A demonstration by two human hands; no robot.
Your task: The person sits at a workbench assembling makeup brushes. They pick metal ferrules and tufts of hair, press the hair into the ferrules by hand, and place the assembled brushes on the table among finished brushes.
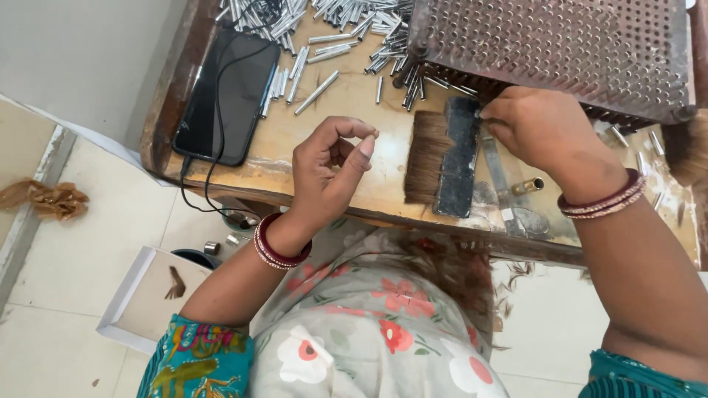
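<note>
Head view, looking down. Wooden counter point(346, 110), worn and stained, flat black comb-like block point(457, 158) lying near its middle; use that block as landmark.

Right hand point(542, 133) sits just right of the block's top end, fingertips pinched together against the block's upper right corner; too small to tell what, if anything, is between them, so the grip reads as narrow, contents cannot tell. Wrist carries dark red and beaded bangles point(601, 200).

Left hand point(332, 166) hovers left of the block, apart from it, thumb and forefinger curled into a ring with tips touching or nearly so; nothing visible inside. Same kind of bangles on that wrist.

Tuft of brown bristles point(426, 158) lies flat, touching the block's left edge, fibres fanned toward the counter's near edge, straight, dark brown, square-cut.

Right of the block: thin metal strip point(500, 173), then a short brass tube point(529, 185) lying on its side.

Above the block: rusty perforated metal tray point(560, 44), many holes filled with pins. Up and left of the block: scattered silver metal tubes point(317, 92), loose and piled. Far left: black phone point(228, 96), screen dark, with black cable across it.

Below the block: floral cloth on the lap point(369, 309), loose bristles on it.
</note>
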